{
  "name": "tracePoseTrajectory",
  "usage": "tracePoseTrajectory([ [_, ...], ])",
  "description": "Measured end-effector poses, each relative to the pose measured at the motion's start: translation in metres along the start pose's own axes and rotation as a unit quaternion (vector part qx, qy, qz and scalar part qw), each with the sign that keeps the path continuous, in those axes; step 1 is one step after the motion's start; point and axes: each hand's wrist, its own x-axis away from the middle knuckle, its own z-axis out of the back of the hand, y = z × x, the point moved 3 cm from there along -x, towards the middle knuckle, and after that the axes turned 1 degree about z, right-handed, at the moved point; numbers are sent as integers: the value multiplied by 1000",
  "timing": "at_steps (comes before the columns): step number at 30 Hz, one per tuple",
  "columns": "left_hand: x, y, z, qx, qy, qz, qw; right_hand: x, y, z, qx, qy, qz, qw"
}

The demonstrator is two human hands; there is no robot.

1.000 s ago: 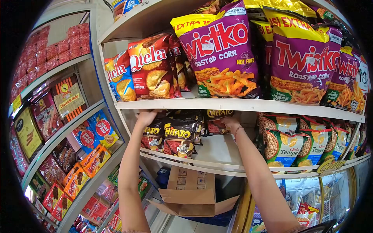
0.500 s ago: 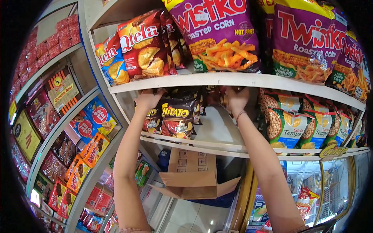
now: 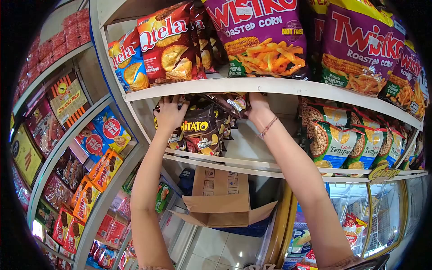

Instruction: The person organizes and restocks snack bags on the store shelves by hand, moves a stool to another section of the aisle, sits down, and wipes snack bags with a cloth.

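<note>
Holding Chitato bags [image 3: 203, 135]: shelf [image 3: 252, 145]; right hand [image 3: 259, 107]: clamped on dark bag [image 3: 228, 103]; left hand [image 3: 172, 110]: spread

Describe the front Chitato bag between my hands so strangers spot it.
Find the white shelf below the purple Twistko bags. Toward its left, beside your left hand, stands the Chitato bag. Unlike its neighbours', its big yellow lettering is mostly uncovered.

Chitato bags [image 3: 201, 131] — black, yellow-lettered; Twistko bags [image 3: 353, 56] — purple, yellow-topped; shelf edge [image 3: 252, 85] off-white.
</note>
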Motion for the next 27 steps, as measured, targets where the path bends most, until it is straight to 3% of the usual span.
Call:
tracePoseTrajectory([
  [3, -4, 0, -9, 0, -17, 18, 1000, -16, 19, -20, -119, -149, -66, 979],
  [4, -5, -1, -12, -2, -26, 25, 999, -17, 16, -22, -86, -168, -49, 981],
  [7, -3, -2, -16, 88, 31, 49, 994, -42, 20, -30, -65, -216, 21, 974],
  [8, 0, -1, -14, 122, 50, 49, 990, -46, 20, -27, -15, -293, 146, 945],
  [9, 3, -3, -15, 158, 79, 23, 984, -45, 7, -22, 244, -259, 356, 864],
  [10, 6, -7, -16, 195, 110, -3, 975, -39, -7, -19, 474, -193, 523, 681],
  [11, 10, -10, -18, 231, 139, -28, 963, -35, -12, -21, 648, -103, 629, 417],
  [12, 21, 3, -4, 255, 178, -55, 949, -35, -15, -24, 719, -116, 560, 395],
  [15, 63, 33, 15, 194, 165, -159, 954, 2, -39, -34, 753, -172, 368, 518],
  [17, 81, 49, 11, 111, 101, -173, 973, -6, -29, -33, 783, -166, 403, 444],
  [22, 92, 63, -8, 139, 39, -174, 974, -84, 30, -45, 772, -132, 372, 498],
  [27, 89, 66, -17, 134, 62, -172, 974, -95, 59, -63, 697, -146, 399, 578],
])
